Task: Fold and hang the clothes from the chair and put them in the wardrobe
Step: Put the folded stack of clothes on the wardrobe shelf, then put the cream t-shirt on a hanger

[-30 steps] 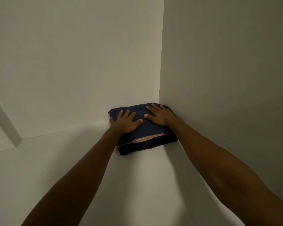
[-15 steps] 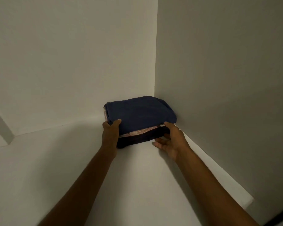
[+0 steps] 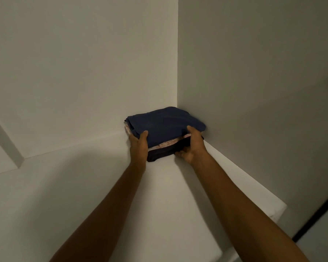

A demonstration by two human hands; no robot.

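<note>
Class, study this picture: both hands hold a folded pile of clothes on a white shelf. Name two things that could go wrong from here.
1. The stack of folded clothes, dark navy on top with a pink layer between, is gripped only at its front corners by the left hand and right hand; layers might slide apart.
2. The pile fills the corner of the white wardrobe shelf; pushing could bunch it against the walls.

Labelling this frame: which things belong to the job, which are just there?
Job:
stack of folded clothes, navy on top
left hand, gripping the stack's left side
right hand, gripping its right front
wardrobe shelf

Just there:
back wall
side wall
</note>
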